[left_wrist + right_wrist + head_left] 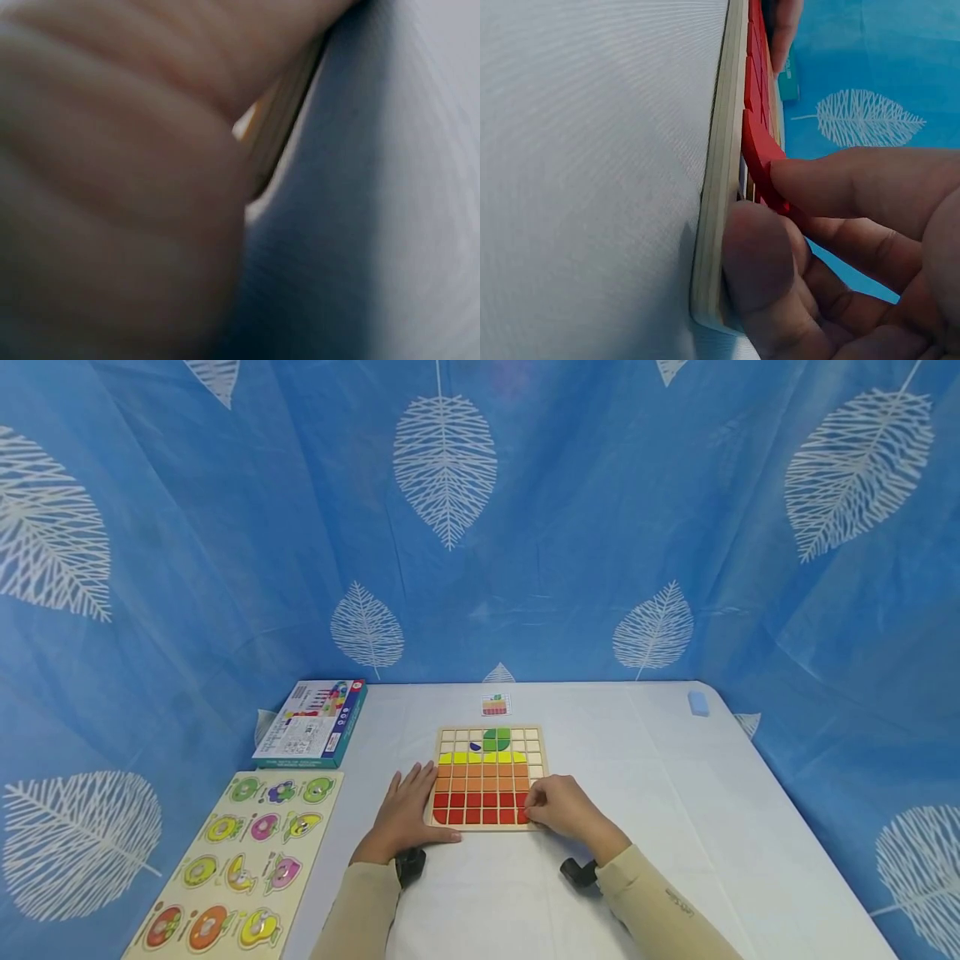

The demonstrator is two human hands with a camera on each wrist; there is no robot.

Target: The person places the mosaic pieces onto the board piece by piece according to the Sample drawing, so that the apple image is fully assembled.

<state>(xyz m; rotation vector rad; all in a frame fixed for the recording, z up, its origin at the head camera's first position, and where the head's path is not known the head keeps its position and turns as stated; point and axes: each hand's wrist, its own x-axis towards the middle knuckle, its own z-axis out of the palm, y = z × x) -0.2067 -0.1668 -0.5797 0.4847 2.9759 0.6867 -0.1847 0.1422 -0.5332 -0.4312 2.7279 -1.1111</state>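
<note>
A wooden grid board lies on the white table, filled with rows of red, orange and yellow tiles and a few green and blue pieces above. My left hand rests along the board's left edge, fingers spread, thumb at the near edge. At the near right corner my right hand holds a red tile with a curved side between index finger and thumb. The right wrist view shows this tile tilted at the end of the red row. Palm and thumb fill most of the left wrist view, beside the board's edge.
Behind the board lies a small pattern card. To the left are a boxed game and a fruit puzzle board. A blue block sits at the far right corner. Blue leaf-patterned cloth hangs around the table.
</note>
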